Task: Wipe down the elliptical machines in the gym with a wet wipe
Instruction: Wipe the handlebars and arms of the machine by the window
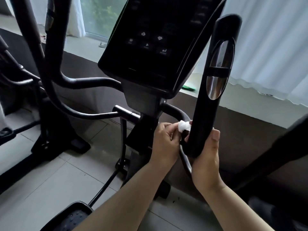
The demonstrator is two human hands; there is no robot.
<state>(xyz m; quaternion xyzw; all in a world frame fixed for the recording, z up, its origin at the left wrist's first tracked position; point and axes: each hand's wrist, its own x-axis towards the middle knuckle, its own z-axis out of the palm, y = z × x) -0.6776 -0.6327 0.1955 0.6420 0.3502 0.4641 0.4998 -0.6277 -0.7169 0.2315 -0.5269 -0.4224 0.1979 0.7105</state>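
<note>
Right hand [205, 160]: clamped on the lower end of the handlebar [210, 105]. The palm cups the rounded tip, the thumb lies straight up the right edge and the fingers pass behind the grip, mostly hidden. The bare forearm rises from the bottom right with the wrist bent slightly inward.
Left hand [165, 140]: fingers are curled, pinching the wet wipe [184, 125] at their tips. The knuckles face the camera, and the forearm runs up from the bottom centre, nearly parallel to the other arm.
Wet wipe: a white, crumpled wad pressed against the left edge of the handlebar, just above the right hand's grasp.
Handlebar: a thick black grip, tilted a little to the right, with two chrome sensor plates [215, 87] set into its upper half.
Curved tube [176, 112]: black, passing behind both hands and running down between the wrists.
Floor [50, 172]: pale tiles under the machine's frame.
Console [155, 39]: a dark panel with faint white button icons, above and left of the hands. The image is too blurred to read them.
Window sill [83, 45]: runs behind the console. A small green object [188, 87] lies on it between the console and the handlebar.
Curtain [270, 47]: white, hanging to the sill at the right.
</note>
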